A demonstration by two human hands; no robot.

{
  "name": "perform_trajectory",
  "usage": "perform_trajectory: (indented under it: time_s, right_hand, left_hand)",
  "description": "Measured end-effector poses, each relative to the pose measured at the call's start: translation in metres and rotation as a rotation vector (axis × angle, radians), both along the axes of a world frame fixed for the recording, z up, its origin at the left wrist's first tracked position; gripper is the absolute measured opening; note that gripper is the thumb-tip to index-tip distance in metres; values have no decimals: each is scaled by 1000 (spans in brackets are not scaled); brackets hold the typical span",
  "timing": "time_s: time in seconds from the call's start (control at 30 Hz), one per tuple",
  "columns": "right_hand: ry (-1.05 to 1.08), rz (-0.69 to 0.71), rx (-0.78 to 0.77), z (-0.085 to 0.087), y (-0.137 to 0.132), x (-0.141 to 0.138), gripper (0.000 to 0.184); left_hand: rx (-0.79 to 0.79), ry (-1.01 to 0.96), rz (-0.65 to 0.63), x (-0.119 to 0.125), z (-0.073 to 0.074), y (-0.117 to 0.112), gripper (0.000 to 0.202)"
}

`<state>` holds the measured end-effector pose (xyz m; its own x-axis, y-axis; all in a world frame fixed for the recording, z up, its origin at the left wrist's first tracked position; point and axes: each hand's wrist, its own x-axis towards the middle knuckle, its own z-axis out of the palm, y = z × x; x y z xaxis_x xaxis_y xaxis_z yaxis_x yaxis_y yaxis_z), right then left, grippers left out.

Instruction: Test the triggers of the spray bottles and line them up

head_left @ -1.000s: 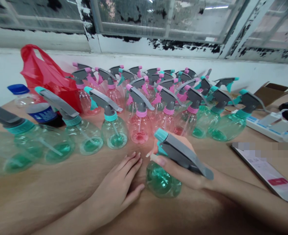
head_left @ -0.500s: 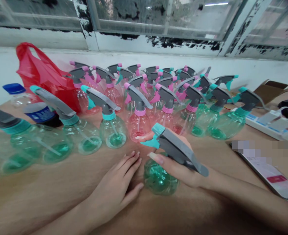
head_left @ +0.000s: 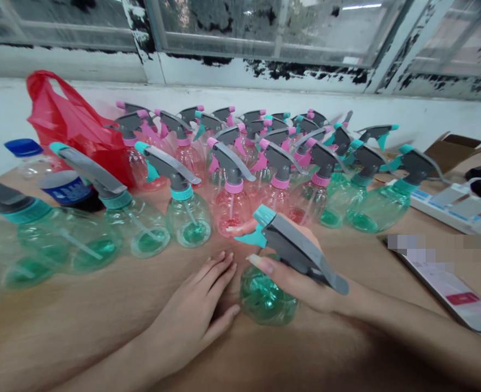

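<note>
My right hand (head_left: 301,277) is wrapped round the neck of a green spray bottle (head_left: 268,296) with a grey and turquoise trigger head. The bottle stands on the wooden table (head_left: 142,305), its nozzle pointing away and to the left. To its left my left hand (head_left: 205,302) lies flat on the table, fingers stretched out and holding nothing; the thumb tip is close to the bottle's side. Just beyond the hands stand a pink spray bottle (head_left: 232,209) and a green spray bottle (head_left: 189,218) with a turquoise collar.
Rows of pink and green spray bottles (head_left: 281,190) fill the back. Leftward are a red plastic bag (head_left: 80,125) and a blue-capped drink bottle (head_left: 66,188). On the right lie a phone (head_left: 448,288), a power strip (head_left: 440,209) and an opened cardboard box (head_left: 452,152).
</note>
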<state>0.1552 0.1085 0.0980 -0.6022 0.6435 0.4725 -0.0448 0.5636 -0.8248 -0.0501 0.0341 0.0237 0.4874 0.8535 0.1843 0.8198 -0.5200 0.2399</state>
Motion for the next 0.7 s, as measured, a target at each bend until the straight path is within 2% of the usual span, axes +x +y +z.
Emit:
perform_trajectory:
  time_s: [0.2, 0.33, 0.47, 0.6, 0.7]
  right_hand:
    - [12, 15, 19, 3, -2, -1, 19]
    - [1, -67, 50, 6, -3, 1, 9]
    - [-18, -46, 70, 10, -2, 3, 7]
    - [9, -57, 89, 6, -1, 2, 7]
    - [45, -77, 78, 2, -2, 0, 15]
  left_hand:
    - [-7, 12, 2, 0, -1, -1, 58]
    - [-25, 13, 7, 1, 2, -1, 57]
    - [-11, 6, 18, 1, 3, -1, 58]
    - [-1, 2, 11, 1, 3, -1, 58]
    - [-3, 14, 5, 1, 2, -1, 57]
